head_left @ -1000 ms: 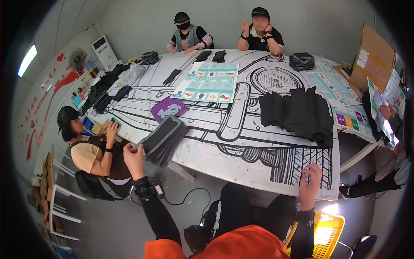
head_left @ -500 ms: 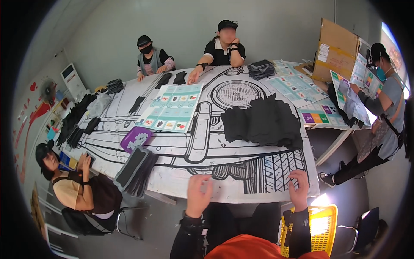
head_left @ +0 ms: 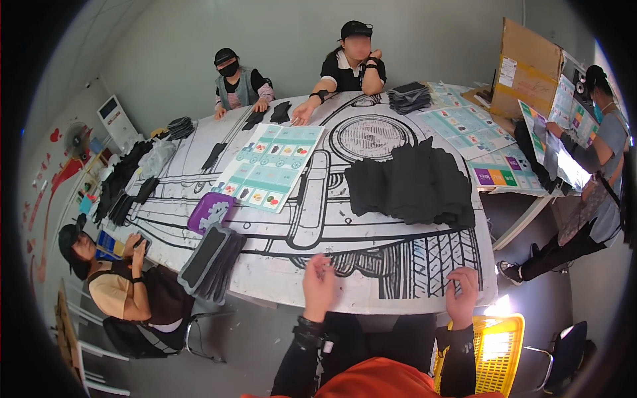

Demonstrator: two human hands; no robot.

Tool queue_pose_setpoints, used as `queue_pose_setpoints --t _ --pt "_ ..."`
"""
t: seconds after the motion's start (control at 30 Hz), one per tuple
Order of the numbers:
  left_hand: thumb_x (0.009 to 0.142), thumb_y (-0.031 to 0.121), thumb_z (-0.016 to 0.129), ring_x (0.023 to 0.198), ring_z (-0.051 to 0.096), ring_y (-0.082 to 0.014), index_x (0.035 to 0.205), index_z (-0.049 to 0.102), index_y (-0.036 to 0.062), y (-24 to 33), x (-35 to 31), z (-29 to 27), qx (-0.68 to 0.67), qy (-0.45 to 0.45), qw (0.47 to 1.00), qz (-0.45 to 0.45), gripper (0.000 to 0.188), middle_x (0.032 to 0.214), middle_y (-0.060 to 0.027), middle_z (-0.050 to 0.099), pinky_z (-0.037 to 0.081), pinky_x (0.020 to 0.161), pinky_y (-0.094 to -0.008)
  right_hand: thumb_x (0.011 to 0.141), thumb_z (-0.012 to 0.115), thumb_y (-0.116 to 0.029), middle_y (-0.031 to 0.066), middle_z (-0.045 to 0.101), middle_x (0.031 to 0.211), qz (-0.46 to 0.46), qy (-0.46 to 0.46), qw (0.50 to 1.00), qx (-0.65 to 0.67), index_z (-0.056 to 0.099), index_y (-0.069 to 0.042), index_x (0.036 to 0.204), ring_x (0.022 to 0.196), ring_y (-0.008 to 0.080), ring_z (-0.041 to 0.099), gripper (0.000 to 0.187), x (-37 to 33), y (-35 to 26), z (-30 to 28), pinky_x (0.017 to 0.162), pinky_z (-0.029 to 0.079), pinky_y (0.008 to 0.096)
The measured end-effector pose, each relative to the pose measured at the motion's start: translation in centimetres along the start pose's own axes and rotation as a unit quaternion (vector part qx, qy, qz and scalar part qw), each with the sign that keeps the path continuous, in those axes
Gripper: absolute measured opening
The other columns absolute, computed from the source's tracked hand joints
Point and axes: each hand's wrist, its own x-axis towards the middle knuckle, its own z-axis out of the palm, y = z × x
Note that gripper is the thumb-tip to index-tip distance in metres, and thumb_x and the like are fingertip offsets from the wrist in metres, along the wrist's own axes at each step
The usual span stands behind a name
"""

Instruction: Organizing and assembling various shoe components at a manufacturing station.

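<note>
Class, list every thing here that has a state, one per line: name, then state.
Left hand: blurred, nothing seen held
Right hand: fingers bent, nothing seen held
Grey-edged pads: stacked
Black cloth pieces: piled, overlapping
Purple tray: holding pale pieces
Fruit-picture sheet: unfolded
Cardboard box: taped

Looking like a small handwork workshop. Showing it through stacks of black fabric pieces [head_left: 411,182] on a shared worktable [head_left: 265,282], a purple tray [head_left: 201,204] of small grey pieces [head_left: 217,213], printed sheets [head_left: 275,166] and a large cardboard box [head_left: 531,73]. Also seating capped co-workers [head_left: 348,76] around that table.
</note>
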Motion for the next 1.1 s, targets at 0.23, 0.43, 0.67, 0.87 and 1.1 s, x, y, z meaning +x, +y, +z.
queue_pose_setpoints --t 0.23,0.43,0.67,0.87,1.1 --pt "0.097 0.016 0.064 0.111 0.066 -0.0227 0.144 0.045 -0.0031 2.6 9.6 -6.7 -0.323 0.052 0.93 -0.17 0.054 0.125 -0.0126 0.062 0.054 0.092 -0.0366 0.073 0.06 0.008 0.0117 0.063 0.093 -0.004 0.001 1.0 -0.002 0.063 -0.003 0.085 0.096 0.0345 0.059 0.017 0.3 -0.5 -0.2 0.085 0.049 0.0421" --pt "0.1 0.011 0.063 0.096 0.065 -0.0127 0.129 0.06 0.0008 0.5 4.4 -4.2 -0.056 -0.048 0.997 -0.021 0.03 0.109 -0.0072 0.07 0.052 0.085 -0.0266 0.072 0.061 0.008 0.0121 0.064 0.091 -0.014 0.018 1.0 -0.005 0.063 -0.003 0.084 0.095 0.0346 0.06 0.016 0.1 -0.2 -0.6 0.085 0.049 0.0427" --pt "0.101 0.006 0.062 0.08 0.063 -0.0072 0.112 0.067 0.0005 0.6 -1.8 -0.3 0.097 -0.058 0.99 0.086 0.014 0.094 -0.0055 0.071 0.051 0.072 -0.0237 0.071 0.064 0.006 0.0103 0.065 0.089 0.002 0.022 0.999 -0.027 0.065 -0.004 0.081 0.096 0.0331 0.062 0.014 0.0 0.3 0.1 0.084 0.05 0.0421" --pt "0.101 0.004 0.059 0.079 0.061 -0.0071 0.116 0.064 0.0005 1.0 -1.4 0.0 0.037 -0.068 0.996 0.051 0.016 0.09 -0.0032 0.069 0.049 0.073 -0.0223 0.071 0.068 0.003 0.0087 0.065 0.088 -0.011 0.021 1.0 -0.015 0.067 -0.005 0.08 0.095 0.032 0.062 0.012 -0.1 0.7 -0.1 0.083 0.051 0.0409" --pt "0.099 0.004 0.059 0.078 0.063 -0.0101 0.115 0.066 0.0008 1.5 -1.7 0.0 0.04 -0.072 0.995 0.05 0.018 0.091 -0.005 0.071 0.051 0.07 -0.0241 0.071 0.069 0.002 0.0086 0.066 0.088 -0.005 0.024 0.999 -0.029 0.067 -0.006 0.08 0.096 0.0315 0.063 0.012 -0.3 0.8 -0.3 0.085 0.052 0.0409"
